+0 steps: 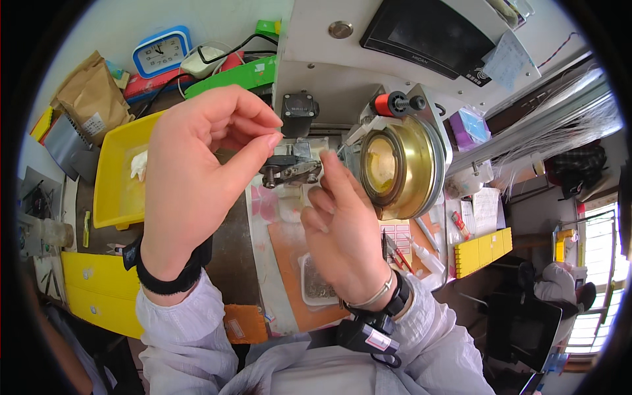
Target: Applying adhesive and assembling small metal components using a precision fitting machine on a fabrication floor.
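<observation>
A white machine housing (pixel 322 56) is being noted at the far side of the dark table (pixel 230 263). A yellow bin (pixel 107 172) is being carried on the table, left of the hands. The left hand (pixel 187 161) is being held raised, thumb and index fingers nearly together; whether anything fine is being pinched cannot be told. The right hand (pixel 345 240) is being held lower, index finger pointing upward, other fingers curled; any grip there cannot be told. A brass-coloured drum (pixel 403 174) is being observed just beyond it. A small metal clamp (pixel 293 172) is being flanked by both hands' fingertips. A red spool (pixel 381 105) is being borne above the drum.
</observation>
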Demonstrator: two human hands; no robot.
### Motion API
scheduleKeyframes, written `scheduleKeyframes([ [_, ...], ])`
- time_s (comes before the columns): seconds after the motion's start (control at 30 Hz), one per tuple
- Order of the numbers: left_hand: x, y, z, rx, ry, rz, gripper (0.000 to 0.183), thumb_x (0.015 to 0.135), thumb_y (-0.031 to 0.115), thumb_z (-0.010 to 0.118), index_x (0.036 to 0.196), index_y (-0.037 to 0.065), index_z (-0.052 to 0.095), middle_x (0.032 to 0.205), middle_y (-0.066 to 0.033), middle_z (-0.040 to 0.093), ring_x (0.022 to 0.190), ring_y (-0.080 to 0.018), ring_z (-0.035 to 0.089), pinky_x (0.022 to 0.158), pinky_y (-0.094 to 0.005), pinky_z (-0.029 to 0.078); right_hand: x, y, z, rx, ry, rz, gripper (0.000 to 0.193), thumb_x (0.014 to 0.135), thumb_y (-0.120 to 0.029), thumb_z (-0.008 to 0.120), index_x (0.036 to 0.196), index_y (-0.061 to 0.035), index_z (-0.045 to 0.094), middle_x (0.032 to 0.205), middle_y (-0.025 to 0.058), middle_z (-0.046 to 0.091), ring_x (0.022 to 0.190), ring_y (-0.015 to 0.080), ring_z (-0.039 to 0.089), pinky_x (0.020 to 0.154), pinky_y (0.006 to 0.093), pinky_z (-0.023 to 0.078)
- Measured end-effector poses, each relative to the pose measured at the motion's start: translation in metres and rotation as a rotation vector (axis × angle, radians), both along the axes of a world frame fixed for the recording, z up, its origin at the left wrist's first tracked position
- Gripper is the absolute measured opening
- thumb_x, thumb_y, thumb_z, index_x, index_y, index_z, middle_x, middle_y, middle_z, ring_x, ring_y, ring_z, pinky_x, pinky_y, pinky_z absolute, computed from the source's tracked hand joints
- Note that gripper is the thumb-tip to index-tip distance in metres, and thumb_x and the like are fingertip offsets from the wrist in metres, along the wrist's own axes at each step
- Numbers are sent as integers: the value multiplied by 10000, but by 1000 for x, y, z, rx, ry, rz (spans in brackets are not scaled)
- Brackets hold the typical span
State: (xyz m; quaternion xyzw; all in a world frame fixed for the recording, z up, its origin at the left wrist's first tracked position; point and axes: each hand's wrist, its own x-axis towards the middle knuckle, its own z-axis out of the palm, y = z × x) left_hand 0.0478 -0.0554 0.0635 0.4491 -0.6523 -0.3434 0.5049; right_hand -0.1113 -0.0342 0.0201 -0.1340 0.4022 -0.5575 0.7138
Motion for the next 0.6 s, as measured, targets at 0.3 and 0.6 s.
scheduleKeyframes([
  [0.3,-5,-4,-6,-5,4,-39,117,824,-62,648,926,-11,623,854,-28,640,798,-85,614,719,-211,487,-1,14,-24,-609,553,-186,81,988,-102,551,997,-24,530,817,-8,528,626,17,441,548,174,352],
  [0.6,-19,-5,-15,-104,-53,-34,100,805,-37,666,892,-18,619,828,-28,641,782,-89,629,707,-213,485,-12,3,-7,-622,530,-3,108,1046,-135,396,1007,-36,409,782,49,524,533,92,473,486,197,397],
])
